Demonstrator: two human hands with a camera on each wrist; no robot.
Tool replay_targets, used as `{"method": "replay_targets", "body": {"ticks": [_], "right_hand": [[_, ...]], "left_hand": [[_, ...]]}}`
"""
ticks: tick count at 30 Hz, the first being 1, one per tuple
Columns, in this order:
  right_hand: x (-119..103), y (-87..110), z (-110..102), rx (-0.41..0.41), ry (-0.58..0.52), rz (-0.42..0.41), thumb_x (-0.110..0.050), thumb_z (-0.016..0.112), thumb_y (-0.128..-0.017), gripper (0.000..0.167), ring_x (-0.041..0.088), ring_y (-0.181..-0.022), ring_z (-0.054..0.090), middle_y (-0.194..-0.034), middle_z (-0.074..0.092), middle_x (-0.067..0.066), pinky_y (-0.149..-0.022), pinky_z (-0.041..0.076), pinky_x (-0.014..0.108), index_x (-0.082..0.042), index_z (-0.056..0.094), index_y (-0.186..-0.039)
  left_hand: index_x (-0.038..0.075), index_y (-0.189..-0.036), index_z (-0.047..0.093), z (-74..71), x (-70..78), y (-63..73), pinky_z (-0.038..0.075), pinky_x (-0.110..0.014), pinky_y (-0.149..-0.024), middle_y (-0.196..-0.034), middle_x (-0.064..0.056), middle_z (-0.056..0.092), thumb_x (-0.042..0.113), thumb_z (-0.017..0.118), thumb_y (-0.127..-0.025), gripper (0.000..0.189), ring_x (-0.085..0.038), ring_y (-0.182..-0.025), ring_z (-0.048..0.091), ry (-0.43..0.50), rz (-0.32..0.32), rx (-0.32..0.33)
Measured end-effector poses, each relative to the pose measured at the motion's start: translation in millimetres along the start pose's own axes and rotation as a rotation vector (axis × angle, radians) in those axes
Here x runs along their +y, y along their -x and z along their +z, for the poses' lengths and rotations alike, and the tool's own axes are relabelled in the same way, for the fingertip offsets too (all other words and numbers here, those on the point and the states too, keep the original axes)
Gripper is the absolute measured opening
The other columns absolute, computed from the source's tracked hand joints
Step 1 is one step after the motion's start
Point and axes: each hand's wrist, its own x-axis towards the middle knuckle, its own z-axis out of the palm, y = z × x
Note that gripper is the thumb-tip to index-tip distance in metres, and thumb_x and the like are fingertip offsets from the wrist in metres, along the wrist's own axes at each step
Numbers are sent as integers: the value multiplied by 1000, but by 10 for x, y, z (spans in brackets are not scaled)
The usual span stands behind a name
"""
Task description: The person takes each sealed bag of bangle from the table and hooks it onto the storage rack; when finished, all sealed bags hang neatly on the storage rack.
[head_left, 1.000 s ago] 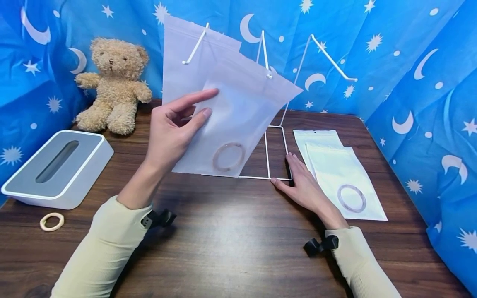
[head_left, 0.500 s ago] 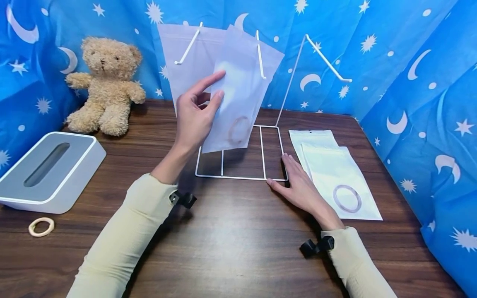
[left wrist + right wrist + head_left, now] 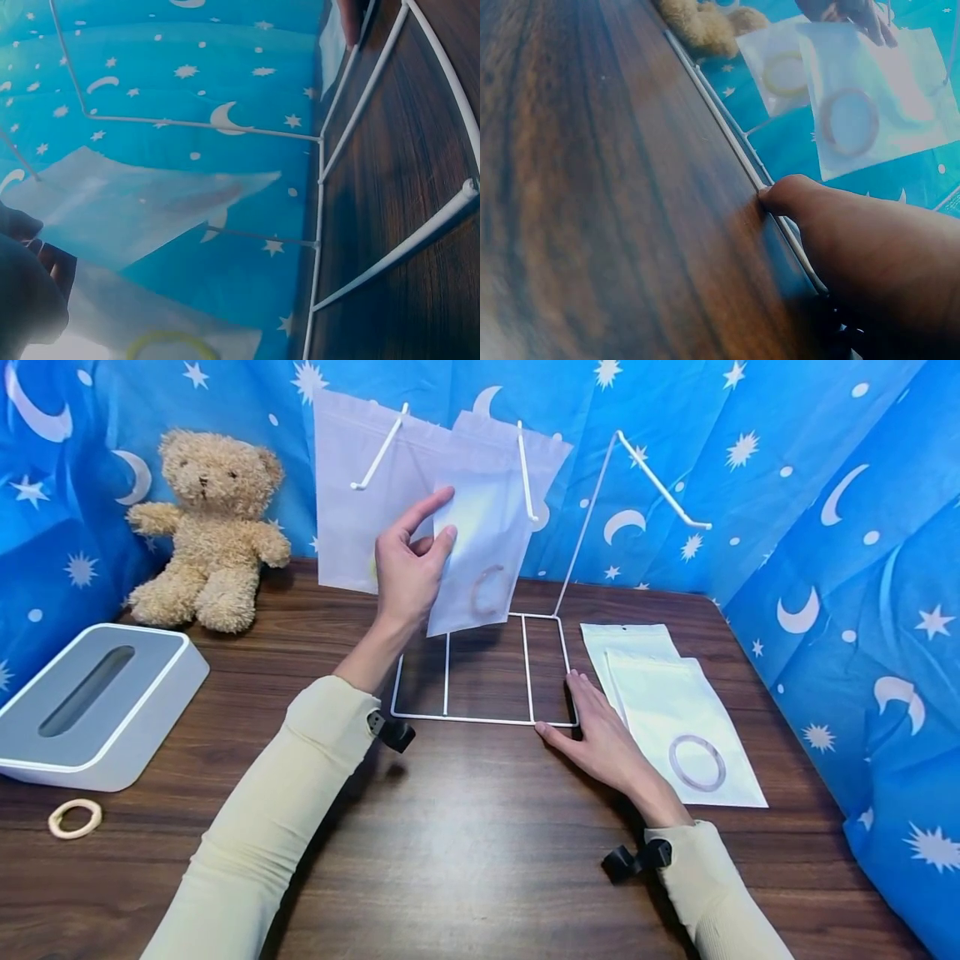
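Observation:
My left hand (image 3: 411, 564) pinches the left edge of a translucent zip bag (image 3: 480, 543) between thumb and fingers. A ring-shaped bangle (image 3: 849, 122) shows inside it near the bottom. The bag is at the middle hook (image 3: 525, 477) of a white wire rack (image 3: 487, 720), its top edge behind that hook. Another zip bag (image 3: 352, 502) hangs on the left hook (image 3: 381, 447), with a yellowish bangle (image 3: 784, 73) inside. My right hand (image 3: 600, 735) rests on the rack base's front right corner, its thumb on the front wire and its fingers along the side wire.
Two more zip bags (image 3: 675, 718) overlap on the table at right, the upper one holding a bangle (image 3: 697, 763). The rack's right hook (image 3: 667, 481) juts forward bare. At left are a teddy bear (image 3: 213, 527), a grey-topped tissue box (image 3: 97, 702) and a pale bangle (image 3: 75, 819).
My left hand has moved right and away from me with its bag, which now sits higher and turned at the middle hook. My right hand stays on the rack.

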Motion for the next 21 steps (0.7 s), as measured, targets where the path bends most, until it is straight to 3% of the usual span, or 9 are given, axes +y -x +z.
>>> {"method": "replay_targets", "body": {"ticks": [4, 8, 10, 14, 18, 21], "right_hand": [[5, 0, 9, 7, 0, -5, -65, 55, -90, 99, 31, -147, 14, -160, 18, 18, -115, 18, 51, -1, 17, -155], [10, 4, 9, 13, 2, -12, -64, 55, -90, 99, 31, -147, 14, -160, 18, 19, -115, 18, 51, 0, 18, -155], [7, 8, 5, 11, 2, -7, -64, 55, -90, 99, 31, -147, 14, -160, 18, 19, -115, 18, 51, 0, 18, -155], [-1, 12, -3, 4, 5, 5, -66, 55, -89, 100, 32, -147, 14, -160, 18, 19, -115, 19, 52, 0, 17, -155], [-4, 12, -2, 2, 10, 13, -67, 54, -89, 101, 32, -147, 14, -160, 17, 19, -114, 19, 53, -1, 17, -155], [-5, 13, 4, 4, 12, 15, -68, 55, -88, 101, 31, -147, 14, -160, 18, 18, -114, 20, 53, -1, 18, -155]], "left_hand": [[-4, -129, 61, 9, 4, 8, 33, -16, -44, -129, -8, 63, -10, 60, -89, 41, -7, -46, 49, -75, 7, -26], [-5, -133, 56, 5, 12, 31, 48, -20, -60, -132, -15, 58, -11, 60, -86, 47, -26, -79, 69, -141, 37, -77], [-4, -134, 53, -3, -8, 35, 52, -26, -69, -133, -17, 55, -11, 62, -84, 51, -33, -95, 67, -169, 53, -108], [1, -137, 51, -55, -143, 8, 50, -31, -87, -138, -10, 51, -8, 67, -82, 57, -19, -119, 55, -280, 118, -164], [8, -137, 52, -146, -253, 15, 43, -29, -100, -138, -3, 50, -1, 70, -83, 58, -8, -127, 45, -415, 186, -205], [9, -138, 51, -219, -248, 93, 41, -31, -101, -137, -4, 49, 4, 71, -83, 59, -11, -127, 46, -486, 194, -229]]}}
